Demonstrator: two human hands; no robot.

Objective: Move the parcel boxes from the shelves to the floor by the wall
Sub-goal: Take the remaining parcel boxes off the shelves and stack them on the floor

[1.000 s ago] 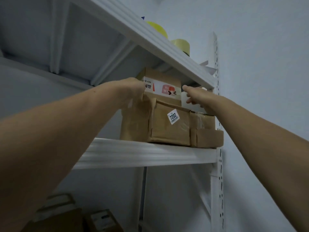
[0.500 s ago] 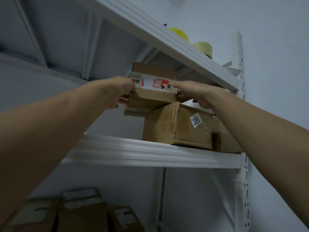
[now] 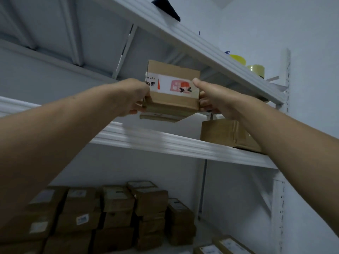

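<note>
Status: I've got the small brown cardboard parcel box with the white and pink printed label (image 3: pixel 172 88) in both hands.

Left hand (image 3: pixel 132 97) wraps the box's left end, fingers curled under the bottom edge. Right hand (image 3: pixel 212 97) grips the right end, thumb pressed on the front face at the label's edge, other fingers curled round the side. Nothing else in either hand.

Box position: in the air, clear of the white metal middle shelf (image 3: pixel 165 142), under the white upper shelf (image 3: pixel 201 43). Roughly level, label facing me, print upside down. A flat brown edge shows just under the box; can't tell if it's a flap or a separate piece.

On the middle shelf, right of the held box and lower: a plain brown cardboard box (image 3: pixel 218 132), partly hidden by my right forearm. Not touching the held one.

Upper shelf carries a bright yellow tape roll (image 3: pixel 237 59) and a paler yellow-green tape roll (image 3: pixel 255 70) near the right end. A dark flat object (image 3: pixel 167 10) pokes over the front edge further left; can't identify it.

Lower level: a stack of brown cardboard boxes with white labels (image 3: pixel 117 213) in several rows, plus two more labelled brown boxes (image 3: pixel 229 243) at bottom right. A white perforated upright post (image 3: pixel 286 92) stands at the rack's right end, beside the pale wall (image 3: pixel 311 52).
</note>
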